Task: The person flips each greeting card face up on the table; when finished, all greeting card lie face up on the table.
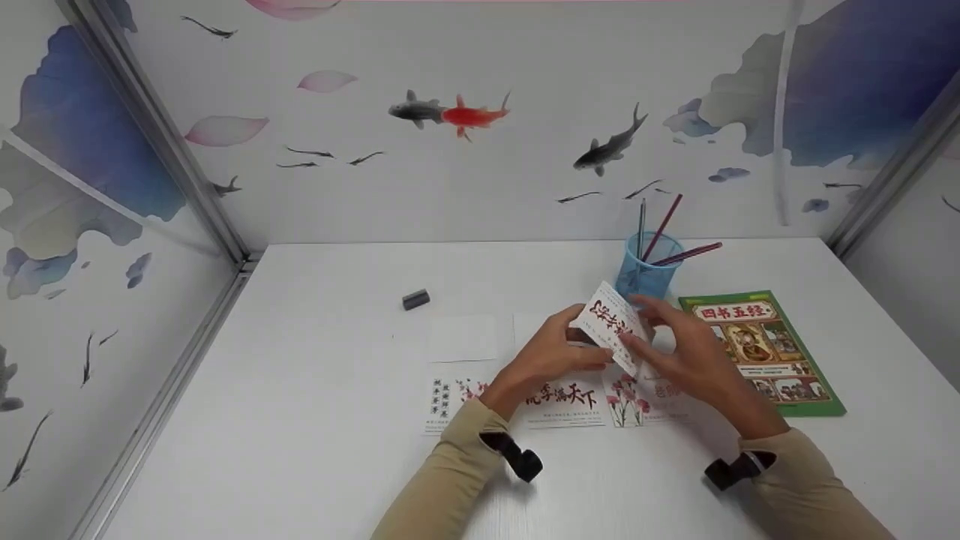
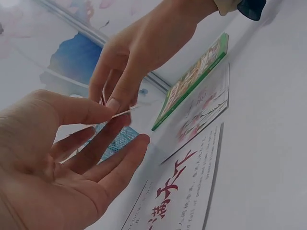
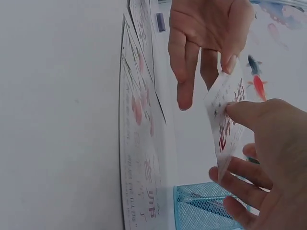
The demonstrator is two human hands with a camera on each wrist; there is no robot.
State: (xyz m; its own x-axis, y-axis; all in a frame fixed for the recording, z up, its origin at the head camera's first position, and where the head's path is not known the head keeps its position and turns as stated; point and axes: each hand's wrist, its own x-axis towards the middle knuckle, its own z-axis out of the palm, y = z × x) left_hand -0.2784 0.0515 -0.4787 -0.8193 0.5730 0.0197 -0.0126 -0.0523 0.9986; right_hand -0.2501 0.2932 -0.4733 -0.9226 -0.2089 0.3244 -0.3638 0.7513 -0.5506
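Note:
A small white card with red and dark Chinese lettering is held up, tilted, above the table. At its left corner, my left hand pinches it between thumb and fingers; the other fingers spread below. My right hand grips the opposite side, thumb on the printed face and fingers behind. Beneath the hands lie a card with blossoms, a card with large dark-red lettering and a card with pink flowers, side by side. Forearms partly cover them.
Behind that row lie pale, blank-looking cards. A blue mesh pen cup with several pencils stands just beyond the right hand. A green-bordered book lies to the right. A small dark grey block sits further back, left of the hands.

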